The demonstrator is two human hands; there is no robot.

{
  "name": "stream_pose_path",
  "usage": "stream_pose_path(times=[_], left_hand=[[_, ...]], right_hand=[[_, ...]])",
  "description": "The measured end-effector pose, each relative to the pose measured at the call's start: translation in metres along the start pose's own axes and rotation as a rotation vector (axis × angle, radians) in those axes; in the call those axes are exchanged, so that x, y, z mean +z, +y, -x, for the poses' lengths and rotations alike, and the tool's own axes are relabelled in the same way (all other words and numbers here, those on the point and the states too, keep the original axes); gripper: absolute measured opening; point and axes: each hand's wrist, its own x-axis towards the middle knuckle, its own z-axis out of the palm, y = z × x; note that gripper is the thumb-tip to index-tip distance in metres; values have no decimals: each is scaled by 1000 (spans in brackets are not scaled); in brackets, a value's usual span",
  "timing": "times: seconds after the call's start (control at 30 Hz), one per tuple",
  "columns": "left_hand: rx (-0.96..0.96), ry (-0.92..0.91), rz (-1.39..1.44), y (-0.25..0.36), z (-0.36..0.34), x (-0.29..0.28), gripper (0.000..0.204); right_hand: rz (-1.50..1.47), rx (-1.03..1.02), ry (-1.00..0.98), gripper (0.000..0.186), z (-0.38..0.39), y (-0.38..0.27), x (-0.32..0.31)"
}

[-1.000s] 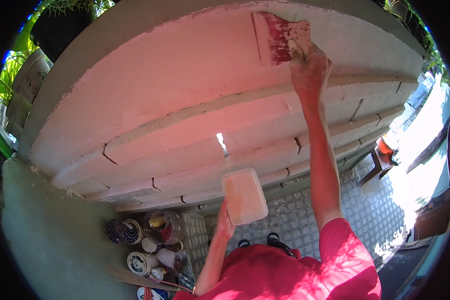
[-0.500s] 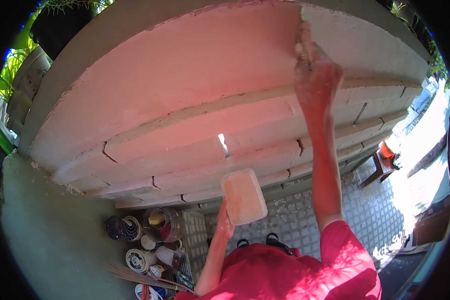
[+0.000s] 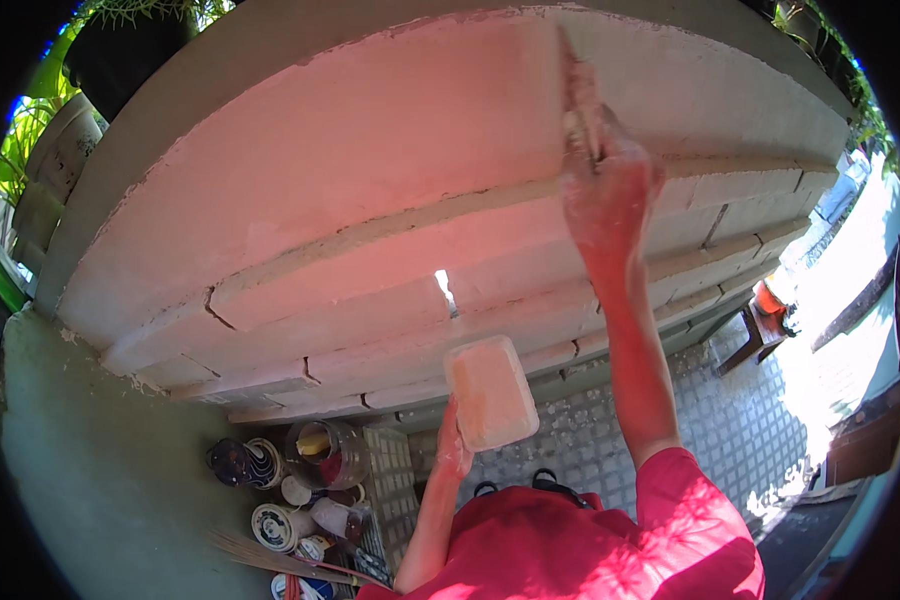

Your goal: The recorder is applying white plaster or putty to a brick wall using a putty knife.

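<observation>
My right hand (image 3: pixel 612 190) is raised to the upper part of the pale, pink-tinted wall (image 3: pixel 370 130). Its fingers are closed round a putty knife (image 3: pixel 571 85), seen nearly edge-on, whose blade meets the wall below the grey top border. Whitish smears cover the hand. Lower down, my left hand (image 3: pixel 453 440) grips the side of a rectangular, round-cornered plastic tub (image 3: pixel 492 393), held out in front of the red shirt. The tub looks whitish and pink; how much it holds I cannot tell.
Ledges with cracks and a narrow gap (image 3: pixel 445 290) cross the wall below. Paint cans (image 3: pixel 275 525), a clear bucket (image 3: pixel 327 452) and a broom (image 3: pixel 270 555) crowd the lower left. A wooden stool (image 3: pixel 753 338) stands on the tiled floor (image 3: pixel 590 440) at right. Potted plants (image 3: pixel 120 50) line the top left.
My right hand with the putty knife has moved left along the upper wall. My left hand and the tub have hardly shifted.
</observation>
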Motion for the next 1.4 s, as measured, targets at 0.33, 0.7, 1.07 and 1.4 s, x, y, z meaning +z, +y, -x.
stream_pose_path(times=[0.33,0.7,1.07,1.4], left_hand=[[-23,6,3,-5,-7,-4,60],[-8,-57,-14,2,1,-13,61],[-15,-22,-34,0,-5,-1,62],[12,-33,-36,2,1,-11,67]], right_hand=[[-80,-329,-138,33,31,-39,84],[126,-14,10,27,9,9,8],[-235,-258,-122,34,70,-37,85],[42,13,-32,37,45,10,36]])
